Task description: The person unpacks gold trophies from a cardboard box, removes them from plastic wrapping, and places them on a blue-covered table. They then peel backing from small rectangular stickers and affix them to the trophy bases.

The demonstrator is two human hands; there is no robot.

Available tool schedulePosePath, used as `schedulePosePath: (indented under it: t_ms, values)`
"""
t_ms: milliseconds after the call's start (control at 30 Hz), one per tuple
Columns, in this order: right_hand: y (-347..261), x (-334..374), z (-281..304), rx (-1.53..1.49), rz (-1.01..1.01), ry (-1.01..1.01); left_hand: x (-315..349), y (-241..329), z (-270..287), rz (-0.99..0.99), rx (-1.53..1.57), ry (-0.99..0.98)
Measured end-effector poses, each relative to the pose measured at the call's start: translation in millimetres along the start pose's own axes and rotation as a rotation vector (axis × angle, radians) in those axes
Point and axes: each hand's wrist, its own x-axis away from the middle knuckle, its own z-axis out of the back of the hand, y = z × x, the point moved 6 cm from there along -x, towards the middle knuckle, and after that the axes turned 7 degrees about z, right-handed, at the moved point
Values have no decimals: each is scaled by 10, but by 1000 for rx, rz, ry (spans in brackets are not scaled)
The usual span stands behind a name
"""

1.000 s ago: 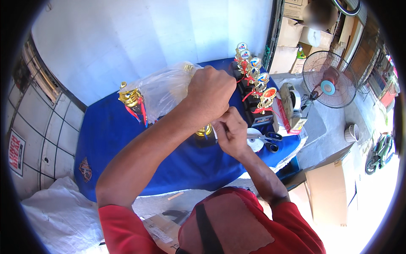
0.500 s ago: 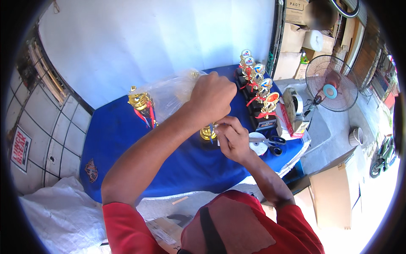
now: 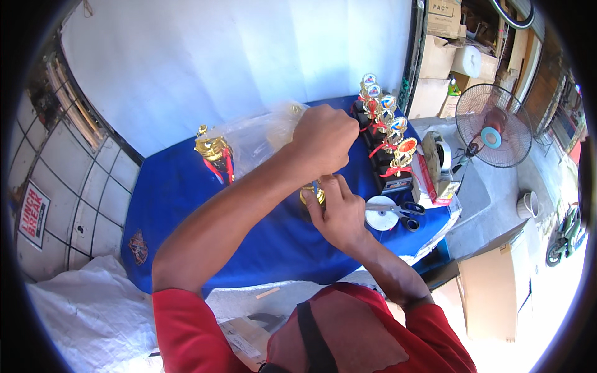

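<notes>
Just left of the white disc [image 3: 380,220], the gold trophy [image 3: 319,194] peeks out by the right hand [image 3: 341,216], fingers bent, pinch unclear; the left hand [image 3: 326,138] is balled up, contents hidden. One sharp tug could topple that trophy!

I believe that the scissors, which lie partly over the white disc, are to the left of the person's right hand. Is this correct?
The side is wrong: the head view shows the scissors, partly over the white disc, to the right of the right hand.
</notes>
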Motion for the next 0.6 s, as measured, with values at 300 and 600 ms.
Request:
schedulePosePath:
  t_ms: [300,600]
  values:
    - [-79,-64,-60,-47,24,8,-5,35,-18,24,-79,-31]
    - [-56,165,-213,-338,53,76,156,-122,-12,-77,-9,115]
